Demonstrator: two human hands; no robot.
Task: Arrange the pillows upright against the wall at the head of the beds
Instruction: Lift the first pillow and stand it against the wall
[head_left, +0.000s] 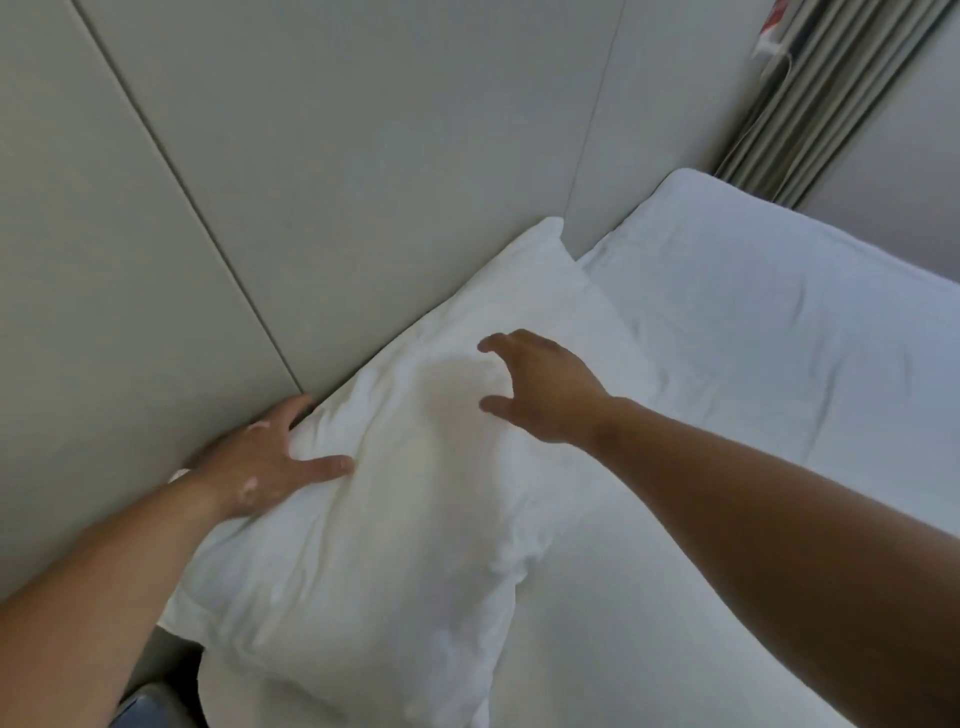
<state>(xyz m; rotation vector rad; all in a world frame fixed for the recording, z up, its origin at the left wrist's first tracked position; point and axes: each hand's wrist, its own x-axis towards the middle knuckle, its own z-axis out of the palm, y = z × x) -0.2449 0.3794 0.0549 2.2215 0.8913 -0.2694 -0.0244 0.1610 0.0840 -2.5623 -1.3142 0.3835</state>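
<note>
A white pillow (405, 499) lies nearly flat on the bed, its long edge along the grey panelled wall (270, 182). My left hand (260, 457) grips the pillow's wall-side edge, fingers tucked between pillow and wall, thumb on top. My right hand (540, 387) hovers just above the pillow's upper middle, fingers spread, holding nothing. A second white pillow (769, 322) lies flat to the right, its top corner near the curtain.
The white bed sheet (675, 597) fills the lower right. A grey pleated curtain (810, 98) hangs at the top right with a white cable and a red-marked fitting beside it. A dark gap beside the bed shows at the bottom left (156, 696).
</note>
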